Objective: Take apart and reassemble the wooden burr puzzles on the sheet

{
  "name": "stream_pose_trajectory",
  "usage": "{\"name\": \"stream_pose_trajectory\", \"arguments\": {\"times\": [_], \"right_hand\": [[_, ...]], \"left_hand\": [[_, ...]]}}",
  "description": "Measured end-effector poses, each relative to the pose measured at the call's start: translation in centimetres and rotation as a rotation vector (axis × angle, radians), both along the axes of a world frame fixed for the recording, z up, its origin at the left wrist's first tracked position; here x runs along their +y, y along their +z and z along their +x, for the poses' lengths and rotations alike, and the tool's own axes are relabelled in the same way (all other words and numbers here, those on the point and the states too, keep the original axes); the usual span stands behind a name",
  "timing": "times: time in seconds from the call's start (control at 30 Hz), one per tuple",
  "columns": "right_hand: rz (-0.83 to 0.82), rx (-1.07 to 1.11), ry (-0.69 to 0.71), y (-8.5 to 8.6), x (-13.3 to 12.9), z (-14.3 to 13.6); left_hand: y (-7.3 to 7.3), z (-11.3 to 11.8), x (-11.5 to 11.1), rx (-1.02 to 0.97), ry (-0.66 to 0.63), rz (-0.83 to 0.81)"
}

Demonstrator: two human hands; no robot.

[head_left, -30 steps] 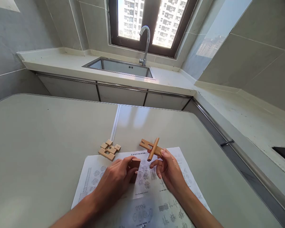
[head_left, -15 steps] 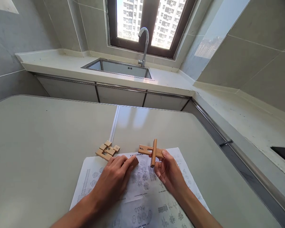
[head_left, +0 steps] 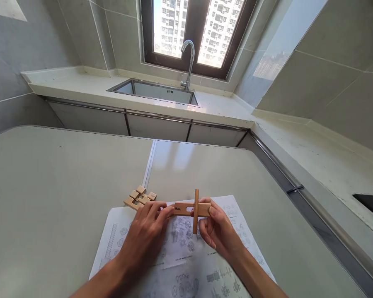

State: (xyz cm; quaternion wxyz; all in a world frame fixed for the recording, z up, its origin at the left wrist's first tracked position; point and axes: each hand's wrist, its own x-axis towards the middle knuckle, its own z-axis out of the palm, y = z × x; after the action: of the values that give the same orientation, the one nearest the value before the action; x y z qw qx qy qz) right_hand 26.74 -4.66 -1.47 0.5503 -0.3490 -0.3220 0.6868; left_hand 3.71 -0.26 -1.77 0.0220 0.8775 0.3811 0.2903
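Observation:
Above a printed sheet (head_left: 170,261), my right hand (head_left: 220,227) pinches the right end of a flat, slotted wooden puzzle piece (head_left: 180,209) with a black mark on it. A narrow wooden bar (head_left: 195,225) crosses this piece through its slot, close to my right fingers. My left hand (head_left: 146,229) is closed, palm down, its thumb and fingertips at the slotted piece's left end. What lies under the left palm is hidden. Just beyond the left knuckles, several light notched wooden puzzle pieces (head_left: 139,196) lie grouped on the table.
The pale table (head_left: 65,186) has a seam strip (head_left: 149,163) running away from me. Past its far edge stands a counter with a sink (head_left: 161,93) and a tap (head_left: 191,62) under a window. Another counter (head_left: 323,149) runs along the right.
My right hand has brought the crossed pieces left and slightly down, levelling them against my left fingertips. The brown block end that showed by my left fingers is out of sight.

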Motion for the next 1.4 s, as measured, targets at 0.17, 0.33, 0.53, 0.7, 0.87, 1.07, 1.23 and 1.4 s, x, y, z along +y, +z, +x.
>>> {"name": "stream_pose_trajectory", "arguments": {"times": [0.17,0.33,0.53,0.7,0.87,1.07,1.23,1.4], "right_hand": [[0.020,0.051,0.105,-0.3,-0.1,0.2],[0.034,0.069,0.237,-0.5,-0.2,-0.1],[0.033,0.051,0.356,-0.5,-0.2,-0.4],[0.039,0.023,0.347,-0.4,-0.1,-0.6],[0.051,0.007,0.363,-0.6,-0.2,-0.6],[0.027,-0.002,0.251,-0.9,-0.3,-0.4],[0.035,0.061,0.278,-1.0,-0.4,-0.1],[0.012,0.127,0.190,-0.9,-0.3,1.0]], "left_hand": [[0.2,-0.2,-0.2,-0.107,-0.001,0.018],[1.1,0.1,-0.4,-0.107,-0.133,0.079],[1.7,0.3,-0.4,-0.095,-0.259,0.093],[1.5,0.3,-0.6,-0.074,-0.275,0.056],[1.5,0.3,-0.8,-0.074,-0.270,0.034],[1.6,0.6,-0.9,-0.090,-0.328,0.020],[1.7,0.7,-0.8,-0.099,-0.329,-0.004],[1.7,0.4,-0.5,-0.095,-0.298,-0.008]]}}
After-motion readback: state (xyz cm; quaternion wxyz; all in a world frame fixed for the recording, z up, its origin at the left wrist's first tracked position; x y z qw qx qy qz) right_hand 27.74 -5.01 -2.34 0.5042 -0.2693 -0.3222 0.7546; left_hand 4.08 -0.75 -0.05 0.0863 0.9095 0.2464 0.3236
